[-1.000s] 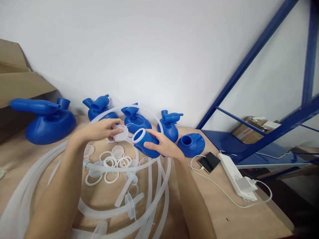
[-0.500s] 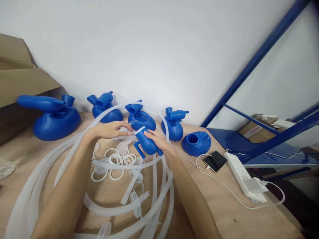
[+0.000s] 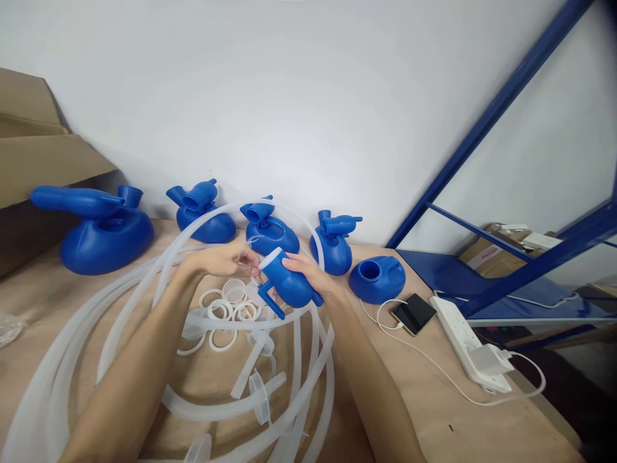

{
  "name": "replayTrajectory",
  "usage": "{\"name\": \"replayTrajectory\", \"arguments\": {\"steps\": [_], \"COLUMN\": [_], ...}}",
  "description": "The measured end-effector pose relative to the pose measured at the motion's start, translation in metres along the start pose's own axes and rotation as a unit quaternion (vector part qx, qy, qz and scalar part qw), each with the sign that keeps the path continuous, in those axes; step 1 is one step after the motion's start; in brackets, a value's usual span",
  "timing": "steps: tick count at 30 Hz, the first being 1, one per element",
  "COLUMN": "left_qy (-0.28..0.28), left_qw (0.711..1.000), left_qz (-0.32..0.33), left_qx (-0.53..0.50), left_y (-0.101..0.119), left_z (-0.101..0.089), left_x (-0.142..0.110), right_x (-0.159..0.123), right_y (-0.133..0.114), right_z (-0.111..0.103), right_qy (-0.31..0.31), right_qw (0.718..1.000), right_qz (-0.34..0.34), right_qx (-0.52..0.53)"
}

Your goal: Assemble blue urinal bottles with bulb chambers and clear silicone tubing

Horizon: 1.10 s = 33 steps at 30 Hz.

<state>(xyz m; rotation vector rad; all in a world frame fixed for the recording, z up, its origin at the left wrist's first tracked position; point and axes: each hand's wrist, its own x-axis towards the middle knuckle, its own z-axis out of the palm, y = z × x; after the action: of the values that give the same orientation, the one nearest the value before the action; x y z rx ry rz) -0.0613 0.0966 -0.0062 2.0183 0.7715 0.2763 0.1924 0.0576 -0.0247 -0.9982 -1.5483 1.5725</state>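
Note:
My right hand point(image 3: 311, 271) grips a blue urinal funnel point(image 3: 289, 286) from the right, its white-covered mouth tilted up and to the left. A narrow spout points right, and a hook-shaped handle hangs below. At the left of that mouth, my left hand point(image 3: 236, 259) has its fingers curled together; what is between them is too small to make out. Some translucent plastic point(image 3: 255, 292) shows just under these fingers. Beneath both hands lie several white rings point(image 3: 223, 339) and translucent caps point(image 3: 260, 397) among coils of clear hose point(image 3: 207, 411).
Several blue urinal bottles point(image 3: 106, 241) line the wall, funnels resting on most; one open bottle point(image 3: 376, 280) sits at the right. Near it are a phone point(image 3: 413, 314) on a white cable and a power strip point(image 3: 467, 344). A cardboard box point(image 3: 53, 157) stands left, a blue metal rack point(image 3: 491, 270) right.
My left hand held a translucent cap beside the funnel; the funnel's mouth now appears covered in white. My right hand has turned the funnel, and my left fingers have curled in beside its mouth.

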Motion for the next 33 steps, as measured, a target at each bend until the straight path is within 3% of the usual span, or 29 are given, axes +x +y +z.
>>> {"name": "replayTrajectory", "arguments": {"steps": [3,6,9,11,16,21,23,25,27,30,33], "left_qy": [0.006,0.061,0.136,0.152,0.112,0.017,0.007,0.027,0.047,0.026,0.021], "left_qw": [0.999,0.995,0.989,0.988,0.989,0.994,0.995,0.996,0.996,0.983,0.974], "left_qz": [-0.034,-0.054,-0.018,0.014,0.063,0.092,0.091,0.070,0.010,-0.106,-0.139], "left_qx": [0.010,0.057,0.050,0.027,0.076,0.061,0.046,0.049,0.081,0.147,0.178], "left_y": [-0.006,0.000,0.018,0.031,0.049,0.060,0.062,0.060,0.051,0.032,0.023], "left_z": [-0.002,-0.002,0.001,0.005,0.015,0.018,0.017,0.014,0.011,0.009,0.009], "left_x": [-0.004,-0.009,-0.011,-0.010,-0.003,-0.006,-0.011,-0.015,-0.015,-0.006,0.001], "right_x": [0.002,0.004,0.003,0.002,-0.002,-0.015,-0.023,-0.032,-0.040,-0.046,-0.046], "right_y": [0.000,-0.001,-0.004,-0.005,-0.010,-0.025,-0.033,-0.038,-0.041,-0.042,-0.041], "right_z": [-0.005,-0.010,-0.012,-0.012,-0.010,-0.020,-0.029,-0.039,-0.047,-0.053,-0.053], "right_qy": [0.017,0.027,0.015,0.009,-0.022,-0.133,-0.190,-0.221,-0.173,-0.056,-0.063], "right_qw": [0.999,0.997,0.996,0.996,0.991,0.967,0.946,0.927,0.931,0.943,0.938], "right_qz": [-0.021,-0.038,-0.041,-0.041,-0.067,-0.086,-0.092,-0.098,-0.104,-0.101,-0.087], "right_qx": [-0.025,-0.063,-0.077,-0.081,-0.117,-0.198,-0.246,-0.287,-0.304,-0.311,-0.329]}}
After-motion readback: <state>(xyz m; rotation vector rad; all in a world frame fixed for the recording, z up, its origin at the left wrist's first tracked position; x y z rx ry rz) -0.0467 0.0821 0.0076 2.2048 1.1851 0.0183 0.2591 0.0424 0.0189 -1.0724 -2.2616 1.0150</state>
